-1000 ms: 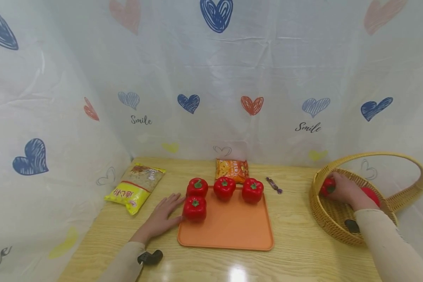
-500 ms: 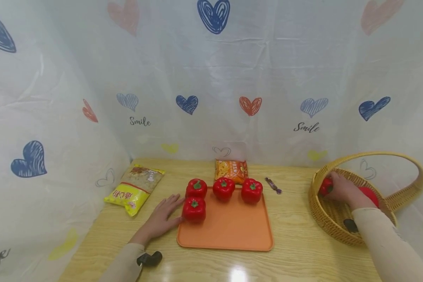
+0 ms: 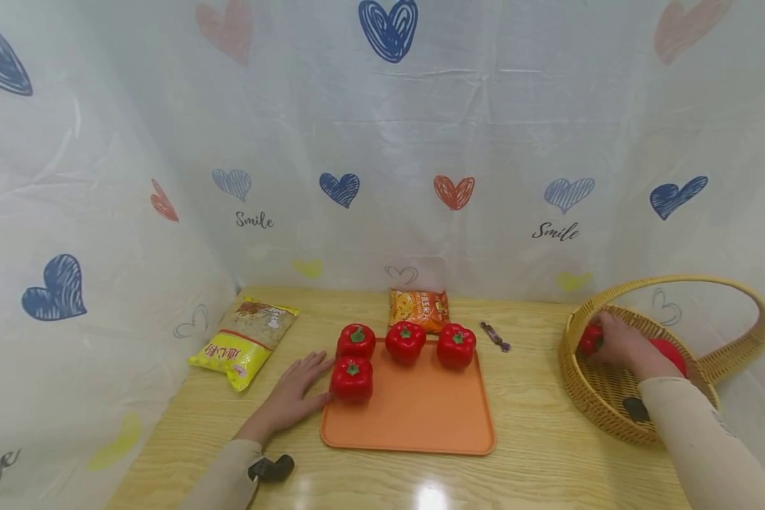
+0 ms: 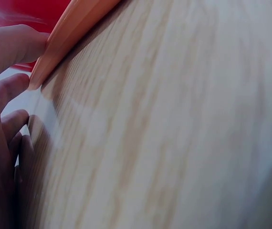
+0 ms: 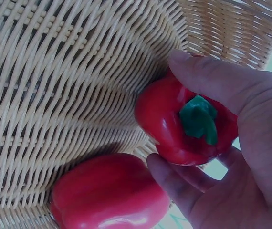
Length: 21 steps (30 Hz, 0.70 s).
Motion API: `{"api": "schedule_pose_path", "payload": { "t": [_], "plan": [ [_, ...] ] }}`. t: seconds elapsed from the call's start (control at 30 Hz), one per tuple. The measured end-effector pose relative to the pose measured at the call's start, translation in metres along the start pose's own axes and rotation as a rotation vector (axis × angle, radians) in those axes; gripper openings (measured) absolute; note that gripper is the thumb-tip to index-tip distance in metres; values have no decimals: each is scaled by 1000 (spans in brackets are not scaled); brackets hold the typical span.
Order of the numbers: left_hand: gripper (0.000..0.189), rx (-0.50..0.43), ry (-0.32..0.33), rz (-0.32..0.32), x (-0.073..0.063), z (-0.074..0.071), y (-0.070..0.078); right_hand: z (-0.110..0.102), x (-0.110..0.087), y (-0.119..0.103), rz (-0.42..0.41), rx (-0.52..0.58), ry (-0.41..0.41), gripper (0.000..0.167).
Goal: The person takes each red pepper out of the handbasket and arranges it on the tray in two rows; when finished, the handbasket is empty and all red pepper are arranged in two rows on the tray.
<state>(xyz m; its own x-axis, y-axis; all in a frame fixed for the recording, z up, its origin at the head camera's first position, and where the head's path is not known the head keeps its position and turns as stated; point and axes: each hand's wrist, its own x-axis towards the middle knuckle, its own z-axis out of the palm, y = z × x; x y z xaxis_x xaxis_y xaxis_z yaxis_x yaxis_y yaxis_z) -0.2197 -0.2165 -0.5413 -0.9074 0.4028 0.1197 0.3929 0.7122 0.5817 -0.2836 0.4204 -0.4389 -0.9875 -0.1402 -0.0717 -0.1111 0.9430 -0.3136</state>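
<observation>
Inside the wicker basket [image 3: 602, 414], my right hand [image 3: 627, 345] grips a red bell pepper [image 5: 162, 119] with a green stem, thumb on one side and fingers on the other. A second red bell pepper [image 5: 109, 193] lies in the basket below that hand. My left hand [image 3: 293, 393] rests on the table with straight fingers, its thumb touching the left edge of the orange tray [image 3: 427, 418]. Nearest to it on the tray sits a red bell pepper [image 3: 352, 380]. Behind stand others: one at the back left [image 3: 355, 341], a middle pepper [image 3: 405, 343] and a right pepper [image 3: 456, 346].
A yellow bag of dry food [image 3: 245, 340] lies at the left. An orange snack packet [image 3: 418, 309] is behind the tray, and a small purple-wrapped stick [image 3: 495, 336] lies to its right. The basket's tall handle [image 3: 682, 280] arches over its opening. Printed curtains surround the table.
</observation>
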Motion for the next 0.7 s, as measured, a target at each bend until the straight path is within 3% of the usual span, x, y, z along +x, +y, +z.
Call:
{"api": "schedule_pose_path", "payload": {
  "t": [0.4, 0.7],
  "plan": [
    [71, 0, 1, 4, 0, 1, -1, -1, -7, 2, -47, 32, 17, 66],
    [70, 4, 11, 18, 0, 0, 0, -2, -9, 8, -27, 60, -13, 73]
  ]
}}
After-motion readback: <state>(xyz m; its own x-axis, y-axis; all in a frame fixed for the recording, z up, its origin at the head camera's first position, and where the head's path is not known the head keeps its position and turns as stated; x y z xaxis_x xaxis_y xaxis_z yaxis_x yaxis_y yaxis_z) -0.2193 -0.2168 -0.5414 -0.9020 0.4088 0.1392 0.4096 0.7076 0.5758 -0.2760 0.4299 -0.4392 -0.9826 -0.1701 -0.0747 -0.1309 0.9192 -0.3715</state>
